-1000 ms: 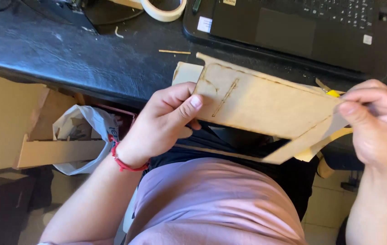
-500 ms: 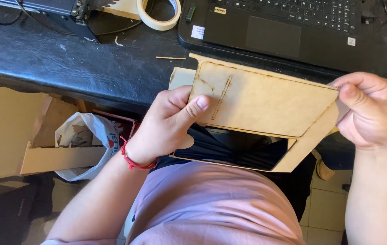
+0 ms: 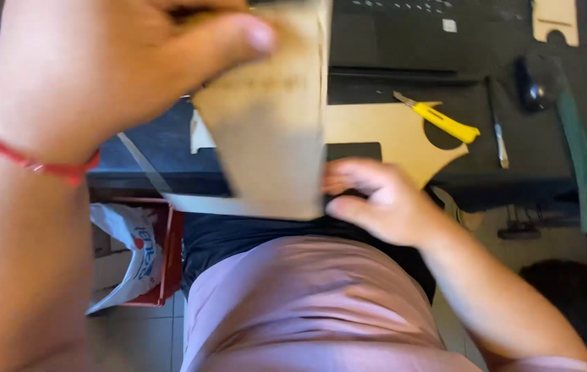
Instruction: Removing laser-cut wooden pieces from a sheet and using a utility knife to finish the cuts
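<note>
My left hand [image 3: 100, 62] is raised close to the camera, with a red string band on its wrist. It grips the top of a thin light-brown wooden panel [image 3: 273, 138], which hangs upright and shows faint cut lines. Lower down, my right hand [image 3: 383, 203] pinches the panel's lower right corner with fingertips and thumb, in front of my lap. The panel hides part of the dark desk edge behind it.
A second flat cut-out panel [image 3: 376, 127] lies on the dark desk with a yellow utility knife [image 3: 445, 120] on it. Behind are a laptop [image 3: 410, 34] and, to the right, a dark mouse [image 3: 538, 86]. A red crate [image 3: 173, 248] with a white plastic bag [image 3: 128, 241] stands on the floor at left.
The panel has turned from lying flat and wide to hanging upright. My left hand rose towards the camera with it, and my right hand dropped to its lower corner. The view shifted right.
</note>
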